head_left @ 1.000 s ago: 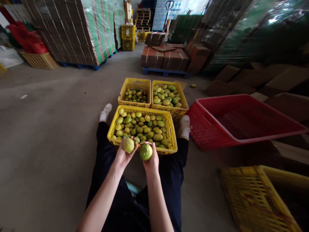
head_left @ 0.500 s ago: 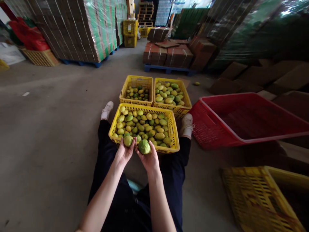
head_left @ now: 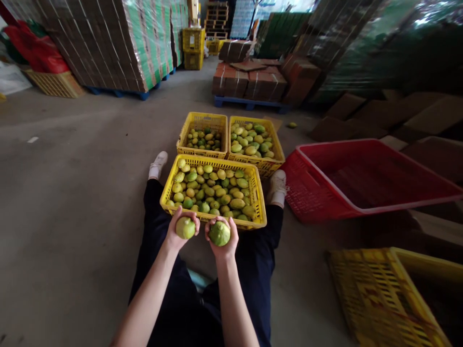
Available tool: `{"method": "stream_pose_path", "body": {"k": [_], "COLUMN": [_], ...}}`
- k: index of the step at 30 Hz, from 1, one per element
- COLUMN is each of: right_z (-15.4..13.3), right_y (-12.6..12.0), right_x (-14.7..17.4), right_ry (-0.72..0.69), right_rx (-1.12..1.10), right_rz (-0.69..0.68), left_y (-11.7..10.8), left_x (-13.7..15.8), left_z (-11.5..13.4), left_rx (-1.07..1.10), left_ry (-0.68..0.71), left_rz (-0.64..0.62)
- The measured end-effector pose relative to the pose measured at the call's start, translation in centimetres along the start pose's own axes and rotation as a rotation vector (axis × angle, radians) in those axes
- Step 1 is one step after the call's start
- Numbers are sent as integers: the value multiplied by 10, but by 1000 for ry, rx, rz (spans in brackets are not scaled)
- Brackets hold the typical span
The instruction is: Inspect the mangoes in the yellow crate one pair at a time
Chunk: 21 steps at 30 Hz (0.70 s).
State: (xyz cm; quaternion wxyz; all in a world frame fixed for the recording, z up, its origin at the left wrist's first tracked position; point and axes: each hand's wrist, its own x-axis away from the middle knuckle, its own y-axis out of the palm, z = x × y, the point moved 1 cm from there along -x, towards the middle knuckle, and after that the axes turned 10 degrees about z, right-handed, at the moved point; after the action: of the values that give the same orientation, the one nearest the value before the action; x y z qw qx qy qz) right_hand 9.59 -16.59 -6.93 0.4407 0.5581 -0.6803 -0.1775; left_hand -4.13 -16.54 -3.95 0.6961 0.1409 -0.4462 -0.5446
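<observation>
My left hand [head_left: 178,232] is closed around a yellow-green lemon [head_left: 185,228], its end facing up at me. In my right hand [head_left: 227,246] sits a darker green lemon [head_left: 219,233], fingers curled about it. Both hands are side by side just over the near rim of a yellow plastic crate [head_left: 261,205], between my legs. Inside that crate lie many lemons [head_left: 217,192], from yellow to green. Behind it stand two more yellow crates: the left crate [head_left: 183,145] holds smaller fruit low down, and the right crate [head_left: 277,161] is fuller with lemons.
To the right is a large red crate [head_left: 311,193], tilted, and nearer me another yellow crate [head_left: 372,294]. A lone lemon [head_left: 292,125] lies on the floor. Flattened cardboard [head_left: 427,115] is heaped at right. Wrapped pallet stacks [head_left: 152,43] and bundled cartons [head_left: 249,79] stand behind.
Both hands have drawn slightly back toward me and apart, each still holding its lemon. The lemons have been turned so different sides show. The view has shifted slightly.
</observation>
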Motion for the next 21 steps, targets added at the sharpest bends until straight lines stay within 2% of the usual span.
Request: {"method": "stream_pose_path", "body": {"k": [4,8,10,12,15,17,21], "right_z": [5,6,4,2,0,0,0], "right_y": [-5,-9,-8,-5,2,4,0], "right_x": [2,2,2,1,1,0,-5], "right_ry": [-52,-97,-81,-48,4,37,99], "right_rx": [54,56,39,11,-32,-56,-98], "right_rz": [-37,-140,-162,-122,-18,11,19], "left_y": [-3,-2,0,2,5,8,12], "left_x": [0,1,0,-1,-5,-7,-14], "left_z": [-5,-5,-5,-6,-9,-10,-13], "left_rx": [-109,-38,38,184,417,477,504], "left_ry": [-23,9,-33,-102,-169,-194,-266], "left_rz": [-29,-21,-24,33,224,306,352]}}
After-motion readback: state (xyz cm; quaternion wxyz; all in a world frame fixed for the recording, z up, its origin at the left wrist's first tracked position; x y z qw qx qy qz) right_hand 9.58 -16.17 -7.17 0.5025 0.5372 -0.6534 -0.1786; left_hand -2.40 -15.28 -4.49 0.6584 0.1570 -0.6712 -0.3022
